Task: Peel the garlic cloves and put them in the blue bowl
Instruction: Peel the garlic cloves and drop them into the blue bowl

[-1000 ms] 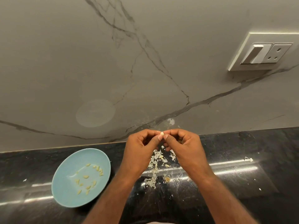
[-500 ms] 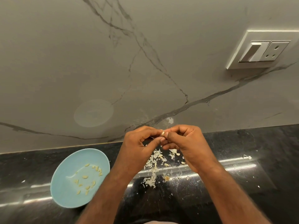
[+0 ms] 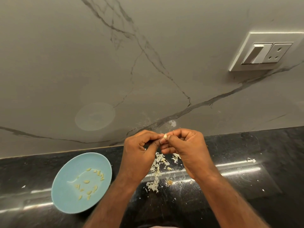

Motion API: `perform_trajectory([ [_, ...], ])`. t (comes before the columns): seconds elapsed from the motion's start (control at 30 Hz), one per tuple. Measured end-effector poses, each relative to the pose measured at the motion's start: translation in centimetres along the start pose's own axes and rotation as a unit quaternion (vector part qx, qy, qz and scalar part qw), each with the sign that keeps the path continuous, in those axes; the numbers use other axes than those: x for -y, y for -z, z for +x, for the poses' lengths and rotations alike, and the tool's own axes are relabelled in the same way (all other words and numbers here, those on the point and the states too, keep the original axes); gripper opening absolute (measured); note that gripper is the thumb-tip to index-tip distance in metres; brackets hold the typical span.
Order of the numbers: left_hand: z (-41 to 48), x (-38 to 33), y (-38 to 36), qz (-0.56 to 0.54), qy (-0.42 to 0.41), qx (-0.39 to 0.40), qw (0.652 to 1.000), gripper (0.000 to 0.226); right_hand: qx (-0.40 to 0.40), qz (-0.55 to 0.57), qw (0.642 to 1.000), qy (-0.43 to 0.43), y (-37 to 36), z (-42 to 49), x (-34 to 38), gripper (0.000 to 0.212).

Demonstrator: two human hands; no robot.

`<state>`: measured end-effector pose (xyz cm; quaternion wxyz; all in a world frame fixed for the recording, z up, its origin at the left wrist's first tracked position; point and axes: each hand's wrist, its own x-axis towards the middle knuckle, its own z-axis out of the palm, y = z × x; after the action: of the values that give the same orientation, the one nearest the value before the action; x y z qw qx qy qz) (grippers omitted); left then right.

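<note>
One small, creamy-white garlic clove [image 3: 165,136] between fingers [image 3: 162,141].

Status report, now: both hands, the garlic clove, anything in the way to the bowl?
Left hand, right hand: both pinch one garlic clove. Blue bowl at left, peeled cloves inside. Nothing between hands and bowl; peel scraps on counter below.

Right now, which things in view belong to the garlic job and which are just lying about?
Job: garlic clove pinched between left hand and right hand; blue bowl; peeled cloves in it.
Lying about: peel scraps on the black counter; switch plate on the wall.
</note>
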<state>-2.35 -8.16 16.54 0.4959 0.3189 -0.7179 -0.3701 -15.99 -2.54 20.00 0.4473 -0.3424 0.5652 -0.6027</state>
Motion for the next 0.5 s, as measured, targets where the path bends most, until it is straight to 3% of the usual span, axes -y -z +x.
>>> perform_trajectory([
  [0.2,-0.04,-0.07,0.27,0.032,-0.012,-0.011,0.999,0.019,0.036,0.043,0.998,-0.022,0.2,0.14,0.39,0.006],
  [0.5,0.09,-0.26,0.38,0.012,-0.004,-0.001,1.0,0.02,0.049,0.012,0.998,-0.038,0.69,0.5,0.8,0.006],
])
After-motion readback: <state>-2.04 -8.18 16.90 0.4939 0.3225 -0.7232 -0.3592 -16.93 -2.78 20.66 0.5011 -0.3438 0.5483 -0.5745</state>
